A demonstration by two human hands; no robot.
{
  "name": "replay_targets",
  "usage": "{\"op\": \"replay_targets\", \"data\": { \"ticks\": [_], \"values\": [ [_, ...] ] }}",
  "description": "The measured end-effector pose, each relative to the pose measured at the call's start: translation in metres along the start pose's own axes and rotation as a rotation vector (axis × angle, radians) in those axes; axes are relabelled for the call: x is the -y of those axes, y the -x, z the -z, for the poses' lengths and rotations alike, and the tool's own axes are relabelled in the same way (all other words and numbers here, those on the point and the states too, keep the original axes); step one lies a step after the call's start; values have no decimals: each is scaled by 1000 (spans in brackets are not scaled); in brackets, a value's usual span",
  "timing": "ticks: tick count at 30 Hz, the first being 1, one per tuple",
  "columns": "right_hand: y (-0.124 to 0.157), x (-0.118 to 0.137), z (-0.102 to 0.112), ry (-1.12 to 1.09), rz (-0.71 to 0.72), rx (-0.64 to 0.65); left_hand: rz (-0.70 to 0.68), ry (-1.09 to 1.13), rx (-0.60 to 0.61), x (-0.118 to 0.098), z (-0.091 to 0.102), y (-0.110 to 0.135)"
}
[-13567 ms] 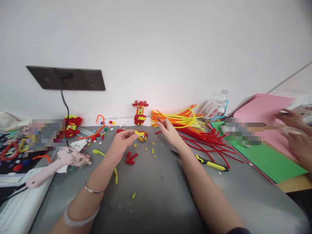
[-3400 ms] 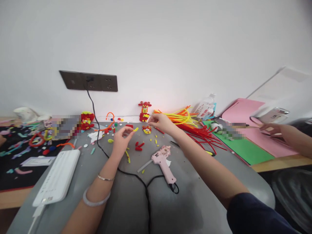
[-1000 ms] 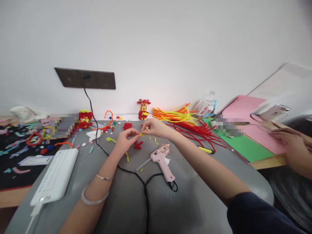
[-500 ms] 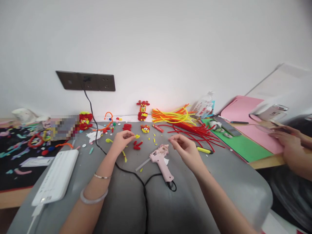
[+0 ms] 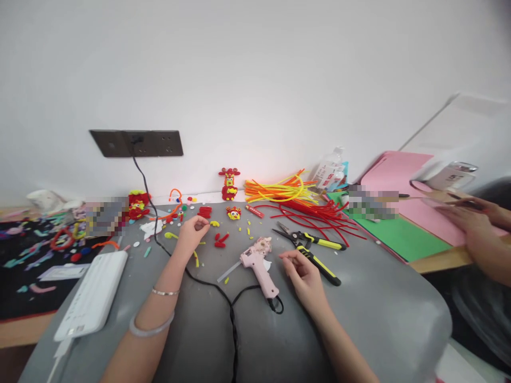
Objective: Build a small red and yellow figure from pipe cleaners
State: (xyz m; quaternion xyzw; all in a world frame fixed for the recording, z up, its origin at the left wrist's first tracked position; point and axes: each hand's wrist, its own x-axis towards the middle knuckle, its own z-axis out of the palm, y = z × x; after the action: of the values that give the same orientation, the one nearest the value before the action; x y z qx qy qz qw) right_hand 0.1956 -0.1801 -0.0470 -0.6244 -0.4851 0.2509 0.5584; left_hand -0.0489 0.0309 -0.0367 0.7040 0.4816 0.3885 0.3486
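My left hand [image 5: 194, 234] pinches a small yellow fuzzy piece [image 5: 214, 224] between thumb and fingertips. Below it lie short yellow stems [image 5: 196, 259], and to its right short red fuzzy pieces [image 5: 221, 240]. My right hand [image 5: 304, 276] hovers with loosely bent fingers apart and nothing visible in them. It is between the pink hot glue gun [image 5: 261, 271] and the black-and-yellow pliers [image 5: 315, 255]. Beyond the glue gun sits a small red-and-yellow face figure [image 5: 233, 213]. A taller red-and-yellow figure [image 5: 229, 184] stands upright against the wall.
Yellow and orange pipe cleaners [image 5: 275, 190] and red ones [image 5: 323, 215] lie at the back. Black cable [image 5: 232, 330] crosses the grey table. A white power bank [image 5: 91, 295] is at left. At right, another person's hands [image 5: 475, 223] rest by pink paper [image 5: 403, 181].
My right hand has come down toward me, uncovering the pliers. My left hand has shifted slightly left with the yellow piece. The view has turned a little.
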Motion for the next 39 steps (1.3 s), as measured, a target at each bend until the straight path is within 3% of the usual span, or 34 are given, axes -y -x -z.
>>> {"op": "replay_targets", "data": {
  "ticks": [12, 18, 25, 28, 31, 33, 39],
  "values": [
    [2, 4, -1, 154, 3, 79, -120, -163, -101, -10, 3, 2],
    [0, 24, -9, 414, -46, 242, -187, -290, -129, -23, 10, 7],
    [10, 47, -22, 654, -133, 268, -141, -288, -102, -30, 26, 4],
    [15, 46, -26, 686, -114, 241, -106, -277, 2, -34, 34, 8],
    [17, 41, -27, 671, -71, 224, -136, -289, 273, -40, 29, 19],
    [17, 38, -27, 645, -52, 220, -185, -323, 377, -44, 21, 27],
    [19, 35, -20, 570, -31, 228, -194, -329, 364, -46, 10, 34]
  ]
}}
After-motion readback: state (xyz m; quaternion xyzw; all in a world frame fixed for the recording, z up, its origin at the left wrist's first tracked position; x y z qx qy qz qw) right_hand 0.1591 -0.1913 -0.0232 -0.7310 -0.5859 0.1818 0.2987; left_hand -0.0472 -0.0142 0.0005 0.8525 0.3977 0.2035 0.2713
